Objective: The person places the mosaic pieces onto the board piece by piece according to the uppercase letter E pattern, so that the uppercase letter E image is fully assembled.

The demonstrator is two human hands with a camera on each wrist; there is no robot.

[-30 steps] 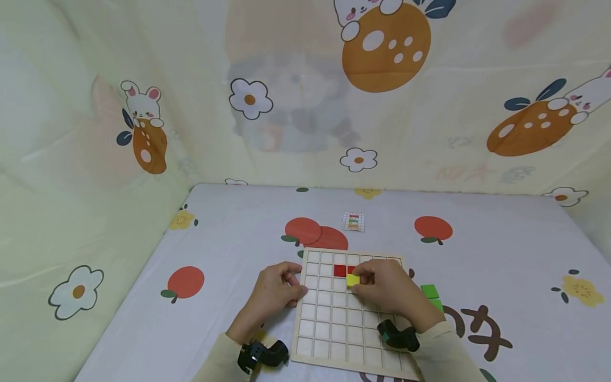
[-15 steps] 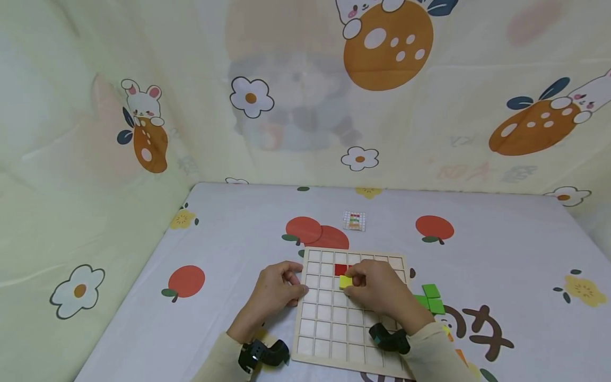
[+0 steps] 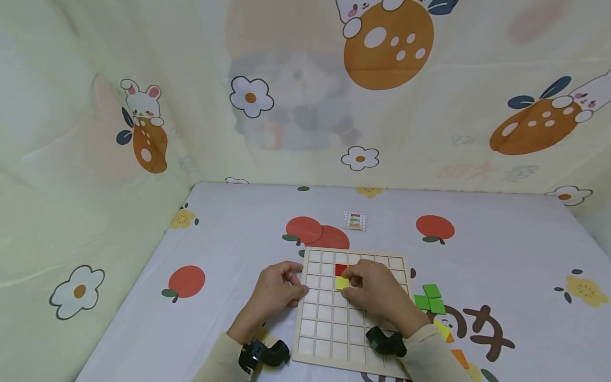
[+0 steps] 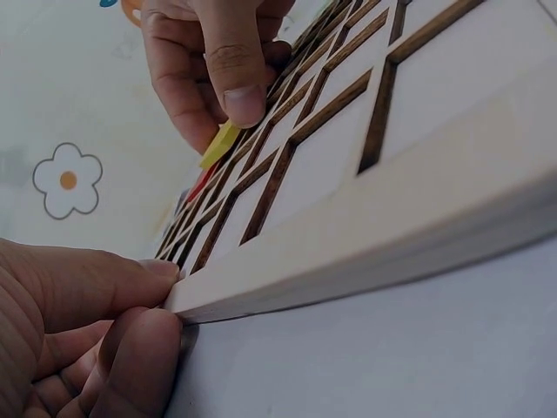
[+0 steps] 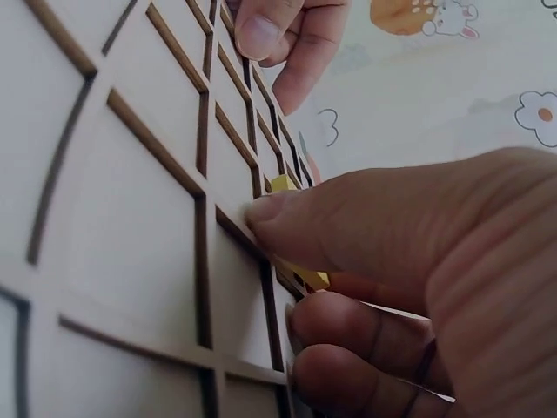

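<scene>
A light wooden grid board (image 3: pixel 322 330) lies on the printed cloth. My left hand (image 3: pixel 274 286) pinches its left edge, thumb on the frame and a finger at the side in the left wrist view. Between thumb and fingers, my right hand (image 3: pixel 379 289) holds a yellow square tile (image 3: pixel 341 283) over a cell just below a red tile (image 3: pixel 341 269). This yellow tile (image 4: pixel 221 144) stands tilted to the board in the left wrist view. In the right wrist view, my thumb covers part of the yellow tile (image 5: pixel 313 277). Right fingers hide cells right of the red tile.
Right of the board lie several loose tiles: green tiles (image 3: pixel 436 306), a yellow tile (image 3: pixel 441 330) and an orange tile (image 3: pixel 460 358), partly behind the right sleeve. A small printed grid card (image 3: pixel 355 220) lies beyond the board. Patterned curtains (image 3: pixel 296 127) rise behind the table.
My right hand has moved left with the yellow tile, from below the second red tile to below the left one. More loose tiles show at right. My left hand stays put.
</scene>
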